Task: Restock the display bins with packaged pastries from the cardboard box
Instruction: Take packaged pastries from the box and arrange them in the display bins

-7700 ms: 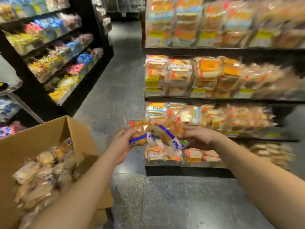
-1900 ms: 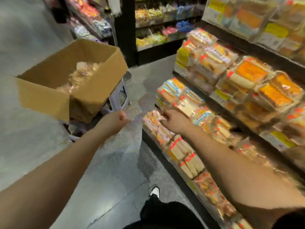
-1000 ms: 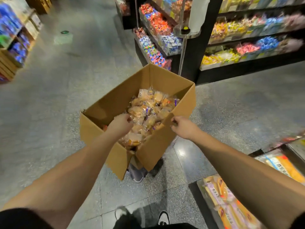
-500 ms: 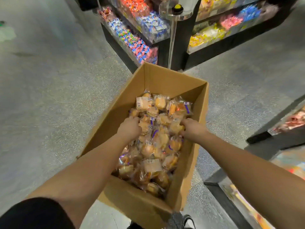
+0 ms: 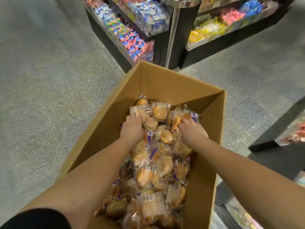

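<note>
Left hand [image 5: 132,128] fingers curl down over a wrapped pastry [image 5: 140,111] near the far end of the cardboard box [image 5: 166,83] — they look to be closing on it, but the fingertips are hidden under the hand, so can't tell if it's truly held. Right hand [image 5: 192,131] fingers are bent too, tips pressing on a pack w/ a purple label [image 5: 189,117] near the box's right wall; a real grip or just a touch, can't tell. Both arms go in from the box's near end, prob. so each hand can take packs at once and carry more per trip. The packaged pastries [image 5: 155,164] fill the box in a loose heap — round golden buns, each in a clear shiny wrap w/ white barcode stickers & purple stripes. The wraps look slippery and crinkly, so a loose pinch may slide off. Past the box's far end are dark shelves w/ bright candy [image 5: 132,38]. The box is still very full, so lots is left to move.
</note>
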A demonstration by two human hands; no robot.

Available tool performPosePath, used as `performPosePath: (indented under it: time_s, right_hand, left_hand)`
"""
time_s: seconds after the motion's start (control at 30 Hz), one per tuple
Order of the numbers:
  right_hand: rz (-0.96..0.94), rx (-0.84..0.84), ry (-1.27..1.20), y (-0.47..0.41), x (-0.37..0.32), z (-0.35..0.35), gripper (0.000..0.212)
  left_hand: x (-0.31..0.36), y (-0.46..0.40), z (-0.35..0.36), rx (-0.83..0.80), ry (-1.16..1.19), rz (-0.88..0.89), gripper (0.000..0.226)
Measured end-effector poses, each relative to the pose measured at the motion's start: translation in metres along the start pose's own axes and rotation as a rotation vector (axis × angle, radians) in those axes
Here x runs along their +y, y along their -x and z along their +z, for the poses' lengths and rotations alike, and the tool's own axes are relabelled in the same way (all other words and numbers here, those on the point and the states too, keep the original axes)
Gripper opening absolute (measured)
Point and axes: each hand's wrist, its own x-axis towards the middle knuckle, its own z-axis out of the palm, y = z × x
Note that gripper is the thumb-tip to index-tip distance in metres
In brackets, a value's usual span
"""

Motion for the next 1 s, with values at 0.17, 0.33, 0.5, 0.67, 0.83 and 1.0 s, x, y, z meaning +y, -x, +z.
performPosePath:
  time_s: [0.17,0.33,0.5,0.67,0.83,1.0]
  right_hand:
    - [-0.201,0.026,0.215,-0.054,0.003,0.009,0.066]
    - [-0.318,0.005,0.429,-0.093,0.004,0.018,0.068]
    - [-0.289,-0.077,0.539,-0.114,0.010,0.022,0.069]
    - [-0.293,-0.115,0.554,-0.121,0.010,0.024,0.068]
    - [-0.295,-0.082,0.480,-0.121,0.016,0.023,0.060]
    - [-0.289,-0.043,0.364,-0.105,0.025,0.012,0.052]
  left_hand:
    - [0.002,-0.035,0.032,-0.044,-0.223,0.009,0.075]
    - [-0.001,-0.061,0.053,-0.087,-0.330,-0.047,0.083]
    - [-0.003,-0.071,0.063,-0.002,-0.326,-0.030,0.077]
    - [-0.004,-0.070,0.061,0.024,-0.316,-0.018,0.069]
    - [-0.003,-0.062,0.046,0.007,-0.123,-0.079,0.057]
    - [0.011,-0.044,0.011,0.012,0.289,-0.261,0.039]
